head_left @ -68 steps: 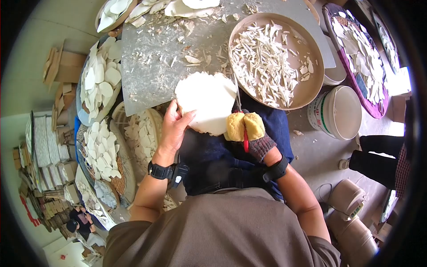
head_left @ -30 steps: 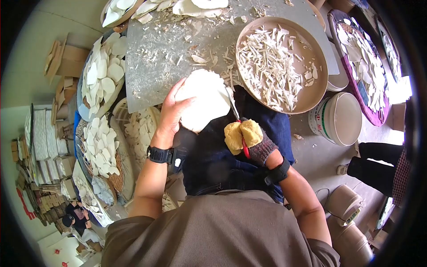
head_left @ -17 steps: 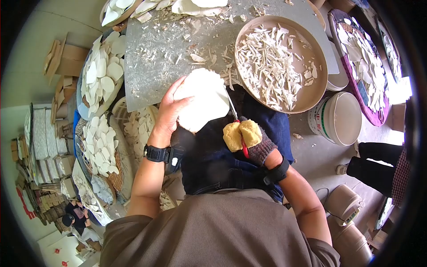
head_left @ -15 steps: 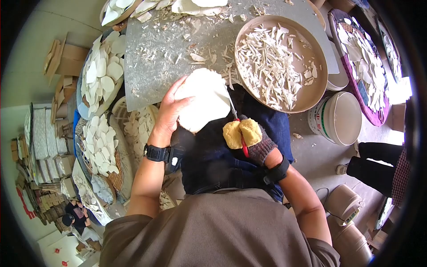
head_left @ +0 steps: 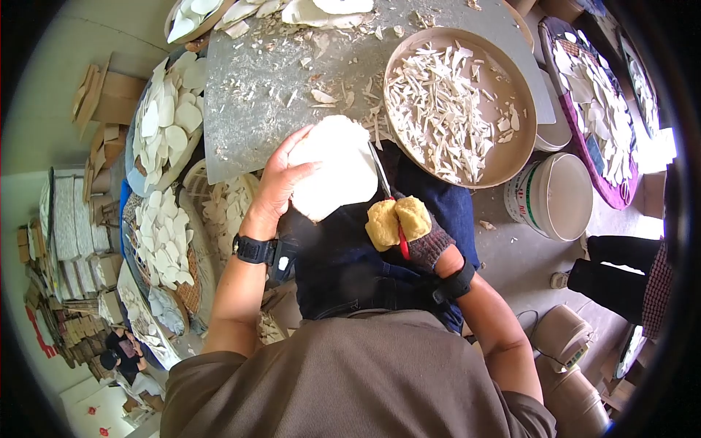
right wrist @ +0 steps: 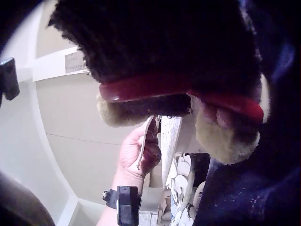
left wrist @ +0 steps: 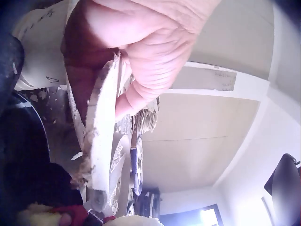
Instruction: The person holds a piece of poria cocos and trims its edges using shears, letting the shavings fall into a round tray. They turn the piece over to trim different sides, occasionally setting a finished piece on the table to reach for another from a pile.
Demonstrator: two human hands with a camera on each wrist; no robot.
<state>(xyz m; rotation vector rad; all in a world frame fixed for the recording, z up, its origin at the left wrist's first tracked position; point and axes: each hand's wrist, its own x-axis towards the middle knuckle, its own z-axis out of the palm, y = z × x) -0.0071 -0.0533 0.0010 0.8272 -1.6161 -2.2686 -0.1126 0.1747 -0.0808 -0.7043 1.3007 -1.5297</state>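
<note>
My bare left hand [head_left: 274, 184] grips a broad white slice [head_left: 333, 171] by its left edge, thumb on top. In the left wrist view the slice [left wrist: 104, 127] appears edge-on, thin, with a rough brownish rim. My right hand [head_left: 432, 247], in a dark knitted glove, holds red-handled scissors [head_left: 381, 172] with blades along the slice's right edge. Yellow foam-like padding [head_left: 410, 217] covers the right hand's finger area around the handles. In the right wrist view the red handles [right wrist: 146, 89] cross under the dark glove, and the left hand [right wrist: 133, 153] with the slice shows beyond.
A round tray [head_left: 522, 139] of thin white strips sits at the right of the grey, crumb-strewn table [head_left: 248, 95]. White buckets [head_left: 566, 197] stand right of my legs. Baskets of white slices [head_left: 164, 241] lie at left. Another person's legs [head_left: 606, 277] are at right.
Since the earliest frame my left hand has shifted its grip up the slice's left edge, and the slice is turned and looks narrower. In the last half second slice and scissors barely move.
</note>
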